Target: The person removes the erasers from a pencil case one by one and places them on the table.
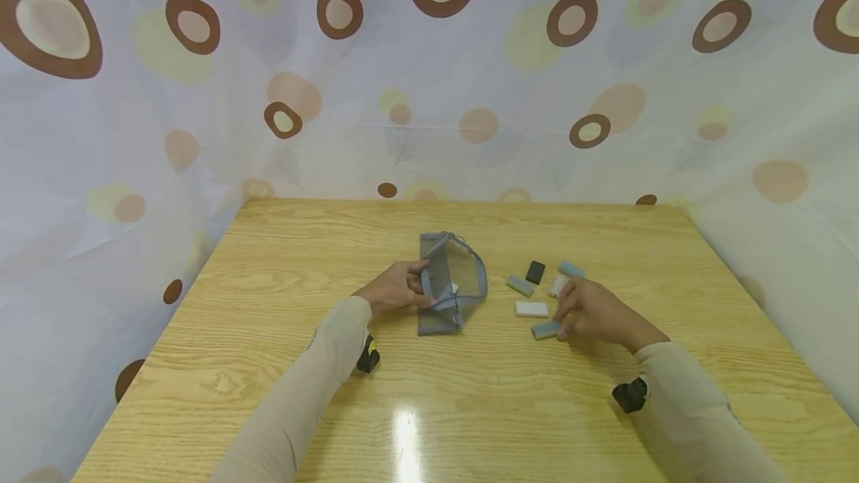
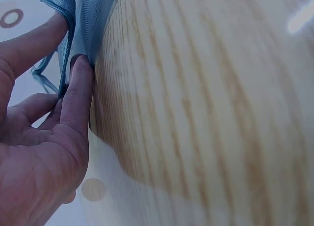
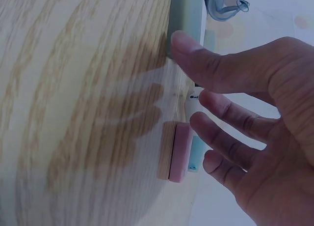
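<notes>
A grey mesh drawstring pouch (image 1: pixel 436 282) lies on the table with its mouth gaping to the right; something small and white shows inside. My left hand (image 1: pixel 399 287) grips its left side, the mesh (image 2: pixel 91 24) between thumb and fingers. To the right, my right hand (image 1: pixel 593 313) has thumb and index finger at the right end of a small grey-green block (image 1: pixel 545 329), pinching it on the table. In the right wrist view, the thumb lies against that block (image 3: pixel 184 19) and the other fingers hang loosely bent. The index fingertip is hidden there.
Around the right hand lie a white block (image 1: pixel 532 309), a second grey-green block (image 1: pixel 520 285), a black block (image 1: pixel 535 272), a bluish block (image 1: pixel 571 269) and a pale block (image 1: pixel 558 285). A pink block (image 3: pixel 180 152) shows below the fingers. A patterned curtain (image 1: pixel 429 155) encloses the table.
</notes>
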### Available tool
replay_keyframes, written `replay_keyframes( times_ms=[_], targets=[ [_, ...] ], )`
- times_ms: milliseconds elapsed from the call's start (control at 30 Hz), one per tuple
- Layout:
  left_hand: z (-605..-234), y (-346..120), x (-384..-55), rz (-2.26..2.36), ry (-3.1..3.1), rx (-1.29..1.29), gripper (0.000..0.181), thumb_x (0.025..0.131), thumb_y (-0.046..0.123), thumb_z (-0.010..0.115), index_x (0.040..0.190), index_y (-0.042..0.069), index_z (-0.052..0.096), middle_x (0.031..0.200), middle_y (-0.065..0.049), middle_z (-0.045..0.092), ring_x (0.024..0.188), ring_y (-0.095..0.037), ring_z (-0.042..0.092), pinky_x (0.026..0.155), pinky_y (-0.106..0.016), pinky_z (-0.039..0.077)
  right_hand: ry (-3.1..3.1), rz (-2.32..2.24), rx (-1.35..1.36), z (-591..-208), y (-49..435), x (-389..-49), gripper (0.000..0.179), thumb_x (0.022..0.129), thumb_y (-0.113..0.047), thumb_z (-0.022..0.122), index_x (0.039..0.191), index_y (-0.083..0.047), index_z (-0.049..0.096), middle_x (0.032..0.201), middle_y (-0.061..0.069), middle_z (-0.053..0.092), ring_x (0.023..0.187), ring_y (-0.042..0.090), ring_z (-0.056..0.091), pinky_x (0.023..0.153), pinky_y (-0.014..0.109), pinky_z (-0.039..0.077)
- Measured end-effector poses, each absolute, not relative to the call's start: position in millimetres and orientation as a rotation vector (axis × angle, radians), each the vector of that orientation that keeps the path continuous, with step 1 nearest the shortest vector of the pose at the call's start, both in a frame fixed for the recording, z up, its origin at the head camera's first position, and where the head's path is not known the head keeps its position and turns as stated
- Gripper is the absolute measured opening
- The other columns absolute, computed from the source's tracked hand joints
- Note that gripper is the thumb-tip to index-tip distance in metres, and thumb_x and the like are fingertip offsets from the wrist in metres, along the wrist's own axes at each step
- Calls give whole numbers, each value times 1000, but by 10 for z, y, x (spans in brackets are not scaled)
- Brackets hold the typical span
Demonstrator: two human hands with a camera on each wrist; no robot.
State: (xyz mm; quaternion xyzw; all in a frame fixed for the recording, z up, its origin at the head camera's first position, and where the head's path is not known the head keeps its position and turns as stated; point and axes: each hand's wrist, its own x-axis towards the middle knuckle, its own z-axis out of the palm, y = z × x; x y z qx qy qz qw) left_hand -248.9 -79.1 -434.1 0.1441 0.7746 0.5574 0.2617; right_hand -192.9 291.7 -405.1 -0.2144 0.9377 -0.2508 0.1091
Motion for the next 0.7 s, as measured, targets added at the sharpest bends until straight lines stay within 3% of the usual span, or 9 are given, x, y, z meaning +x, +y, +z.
replay_keyframes(
  times_ms=[267,500,700],
  targets=[
    [-4327,-782,-2477,1509,2097,384,90,89,-2,75,160,-1,20,149,-25,43,117,-33,65,99,-40,54,2780,-691,-690,-4006,2929,-1912,22,72,-11,92,90,-5,81,105,6,61,96,25,57,85,48,54],
    [-4337,-798,-2493,1518,2092,390,90,89,-3,75,160,-2,19,151,-25,41,117,-34,64,97,-39,55,2786,-714,-757,-3804,2855,-2008,22,79,-6,86,99,0,79,113,18,60,100,37,60,85,54,55],
    [-4315,-791,-2482,1528,2080,373,91,88,-4,75,159,-3,19,148,-25,45,116,-34,65,98,-40,54,2804,-680,-778,-3719,2646,-2161,20,84,-5,82,104,0,78,119,19,58,100,37,60,85,52,54]
  ],
)
